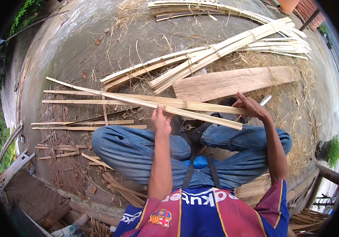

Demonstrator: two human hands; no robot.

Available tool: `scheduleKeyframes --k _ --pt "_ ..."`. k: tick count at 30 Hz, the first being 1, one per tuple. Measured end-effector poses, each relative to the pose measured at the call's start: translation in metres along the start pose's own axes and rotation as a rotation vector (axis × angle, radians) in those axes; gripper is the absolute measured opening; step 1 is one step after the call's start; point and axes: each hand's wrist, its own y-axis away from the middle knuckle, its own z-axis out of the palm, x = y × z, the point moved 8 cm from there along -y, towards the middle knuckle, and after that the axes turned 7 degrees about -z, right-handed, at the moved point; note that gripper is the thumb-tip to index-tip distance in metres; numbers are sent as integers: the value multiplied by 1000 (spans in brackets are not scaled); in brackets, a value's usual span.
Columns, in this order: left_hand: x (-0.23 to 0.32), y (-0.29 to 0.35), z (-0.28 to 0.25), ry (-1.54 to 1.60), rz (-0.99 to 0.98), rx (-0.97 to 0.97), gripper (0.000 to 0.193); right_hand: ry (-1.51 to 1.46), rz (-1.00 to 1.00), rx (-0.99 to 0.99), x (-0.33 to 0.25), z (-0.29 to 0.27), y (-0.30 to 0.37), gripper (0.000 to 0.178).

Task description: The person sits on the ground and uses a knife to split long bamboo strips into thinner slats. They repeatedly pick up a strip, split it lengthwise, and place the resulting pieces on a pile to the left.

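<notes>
A long pale bamboo strip (116, 96) slants across my lap, and my left hand (161, 121) is closed on it near the middle, thumb on top. Behind it lie more long bamboo strips (205, 106), crossing under the held one. My right hand (253, 108) is closed round their right ends, with its index finger lifted; its other fingers are partly hidden. A shiny metal blade (265, 100) shows just beyond that hand; whether the hand touches it cannot be seen. Below, my crossed legs in jeans lie under the strips.
A wide wooden plank (236, 82) lies ahead of my legs. Bundles of split bamboo (221, 51) are stacked beyond it, with another bundle (185, 8) farther back. Shorter strips (86, 123) rest on woven matting (59, 138) at left. Shavings (292, 114) litter the right.
</notes>
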Motion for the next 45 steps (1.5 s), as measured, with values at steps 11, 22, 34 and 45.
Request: scheduleKeyframes --k 11,22,34,45 --pt "-37 13 31 65 -197 -156 12 642 -196 57 -62 17 33 68" --pt "0 -44 -16 280 -39 173 78 768 -505 282 -65 28 47 38" --pt "63 -31 45 513 -35 -103 48 780 -593 312 -37 22 59 51" --pt "47 -39 32 699 -50 -245 46 840 -637 323 -40 26 79 42"
